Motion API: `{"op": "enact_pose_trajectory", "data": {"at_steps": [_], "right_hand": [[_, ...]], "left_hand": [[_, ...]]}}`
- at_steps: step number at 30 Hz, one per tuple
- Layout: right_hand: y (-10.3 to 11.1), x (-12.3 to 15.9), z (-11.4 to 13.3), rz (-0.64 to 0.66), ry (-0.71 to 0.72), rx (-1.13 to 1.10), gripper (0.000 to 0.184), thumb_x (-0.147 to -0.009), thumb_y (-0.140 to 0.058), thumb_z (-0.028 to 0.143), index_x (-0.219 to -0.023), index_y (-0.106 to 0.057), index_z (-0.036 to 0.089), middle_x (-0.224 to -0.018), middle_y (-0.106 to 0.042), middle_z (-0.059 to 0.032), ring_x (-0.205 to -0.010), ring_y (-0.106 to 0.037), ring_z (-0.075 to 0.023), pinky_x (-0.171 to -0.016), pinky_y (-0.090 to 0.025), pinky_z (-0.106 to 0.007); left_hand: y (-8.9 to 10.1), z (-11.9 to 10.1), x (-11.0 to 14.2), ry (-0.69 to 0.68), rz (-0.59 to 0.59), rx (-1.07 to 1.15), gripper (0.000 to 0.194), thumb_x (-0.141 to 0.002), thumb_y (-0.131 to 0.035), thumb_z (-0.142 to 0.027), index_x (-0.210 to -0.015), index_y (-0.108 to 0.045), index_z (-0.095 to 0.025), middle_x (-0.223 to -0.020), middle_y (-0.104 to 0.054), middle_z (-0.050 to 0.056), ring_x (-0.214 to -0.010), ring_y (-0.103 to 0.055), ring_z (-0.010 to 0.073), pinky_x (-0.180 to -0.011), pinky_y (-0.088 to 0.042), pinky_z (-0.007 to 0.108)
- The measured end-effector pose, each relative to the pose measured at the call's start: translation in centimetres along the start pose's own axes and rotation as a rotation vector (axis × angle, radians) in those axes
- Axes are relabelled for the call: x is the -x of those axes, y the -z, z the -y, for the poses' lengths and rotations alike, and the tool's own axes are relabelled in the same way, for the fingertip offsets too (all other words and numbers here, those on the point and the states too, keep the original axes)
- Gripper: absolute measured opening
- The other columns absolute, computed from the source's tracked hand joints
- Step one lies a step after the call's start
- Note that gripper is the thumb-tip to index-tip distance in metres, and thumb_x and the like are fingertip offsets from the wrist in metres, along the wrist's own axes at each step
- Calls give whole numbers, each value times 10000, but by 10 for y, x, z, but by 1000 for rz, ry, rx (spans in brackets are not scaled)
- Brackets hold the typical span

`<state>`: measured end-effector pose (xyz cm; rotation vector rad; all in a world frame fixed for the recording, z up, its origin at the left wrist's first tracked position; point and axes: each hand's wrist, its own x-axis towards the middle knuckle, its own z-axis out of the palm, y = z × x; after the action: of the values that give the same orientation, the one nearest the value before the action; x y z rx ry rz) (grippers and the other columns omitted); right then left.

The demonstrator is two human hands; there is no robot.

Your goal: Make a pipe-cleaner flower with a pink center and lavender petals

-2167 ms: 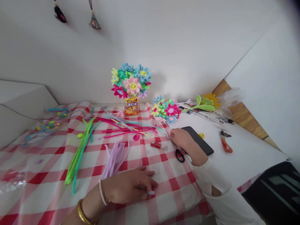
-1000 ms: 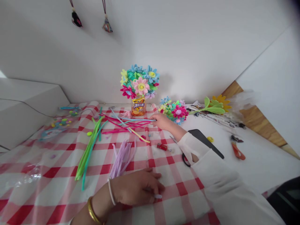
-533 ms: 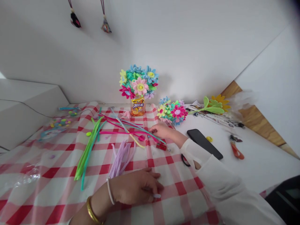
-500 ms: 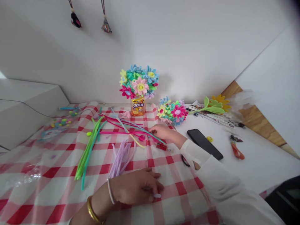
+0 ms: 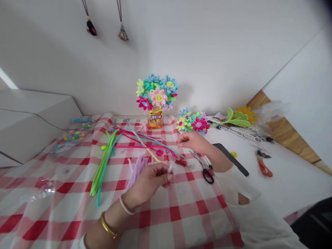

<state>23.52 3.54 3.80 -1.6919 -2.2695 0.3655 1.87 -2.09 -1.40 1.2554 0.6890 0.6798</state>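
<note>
Lifting off the cloth since the earlier frame, our left hand [image 5: 147, 181] is rising, its fingertips [image 5: 167, 177] pinching one small white piece [image 5: 170, 168] — too small for us to tell what it is. At 2 o'clock from that pinch, our right hand [image 5: 193, 141] is reaching out with its fingers lying loosely together, holding nothing we can see, just above the ends of the loose pipe cleaners [image 5: 147, 143]. We are working the pinch as the step in hand, and it calls for a steady grip on so small a piece.

Around the hands, we are counting one red block [image 5: 181, 162], one pink button [image 5: 159, 152], one lilac bunch [image 5: 137, 171] at 9 o'clock and one green bunch [image 5: 103, 162] beyond it, though their stems are too many to count. At 3 o'clock, one pair of black-handled scissors [image 5: 204, 172] is lying beside one phone [image 5: 230, 155] — out on the white tabletop, off the checked cloth [image 5: 181, 221]. At 12 o'clock, one bouquet of pipe-cleaner flowers [image 5: 157, 97] is standing in one printed cup [image 5: 155, 119].
</note>
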Motion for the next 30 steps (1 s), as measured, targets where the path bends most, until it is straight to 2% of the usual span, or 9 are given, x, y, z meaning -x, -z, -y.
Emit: {"op": "enact_pose_trajectory", "data": {"at_steps": [3,5,9,15,20,24,27,28,30], "right_hand": [[-1,25,23,64,91,-444,186,-769,-547,257,-933,-598,185,-857,-657,-16,-733,-596,-125,-639,-441,-220],[-6,37,38,79,117,-546,201,-752,-567,237,-948,-587,199,-872,-656,-13,-763,-601,-126,-648,-448,-221],[-17,46,55,16,107,-471,255,-757,-546,164,-1002,-576,230,-870,-656,-8,-797,-605,-132,-712,-452,-243],[-32,41,52,-140,178,-501,285,-758,-552,134,-1023,-562,240,-911,-665,-2,-849,-614,-126,-755,-455,-233],[-39,42,52,-136,187,-478,344,-759,-562,148,-1085,-535,251,-924,-678,0,-873,-622,-129,-777,-461,-243],[-37,43,48,-133,179,-462,366,-775,-562,196,-1130,-506,261,-959,-674,4,-873,-620,-122,-767,-458,-231],[-34,42,33,-143,49,-275,219,-773,-569,269,-988,-562,230,-934,-661,-17,-827,-609,-146,-689,-442,-235],[-33,42,27,-112,-22,-144,143,-761,-578,287,-883,-584,213,-875,-660,-25,-784,-604,-158,-641,-424,-238],[-35,40,15,-1,-154,101,131,-737,-593,316,-771,-585,189,-784,-653,-46,-713,-594,-177,-567,-373,-242]], "left_hand": [[3,-5,-2,35,-160,234,221,-637,-724,-267,-766,-579,-161,-687,-604,-21,-536,-547,77,-565,-453,225],[5,-6,-3,41,-176,318,222,-627,-737,-252,-750,-580,-154,-700,-622,-13,-526,-557,73,-553,-449,213],[8,-6,-4,37,-145,354,217,-632,-736,-248,-768,-608,-137,-693,-641,11,-536,-578,85,-553,-451,214],[10,-3,-5,17,-170,338,206,-659,-718,-262,-797,-625,-141,-710,-637,7,-540,-575,76,-553,-441,205],[8,-2,-6,34,-166,306,222,-653,-717,-285,-786,-629,-131,-709,-622,12,-549,-562,80,-564,-439,218],[8,2,-9,27,-191,226,245,-644,-713,-318,-746,-599,-127,-667,-599,3,-527,-545,81,-538,-425,213],[12,5,-12,-18,-270,187,236,-665,-689,-331,-702,-570,-131,-633,-589,-5,-505,-533,76,-514,-408,201],[13,5,-12,-31,-293,176,231,-675,-679,-332,-698,-566,-132,-639,-597,-1,-502,-533,75,-509,-404,198],[15,5,-13,-53,-318,162,218,-690,-665,-326,-705,-568,-132,-691,-625,16,-509,-539,75,-511,-403,201]]}}
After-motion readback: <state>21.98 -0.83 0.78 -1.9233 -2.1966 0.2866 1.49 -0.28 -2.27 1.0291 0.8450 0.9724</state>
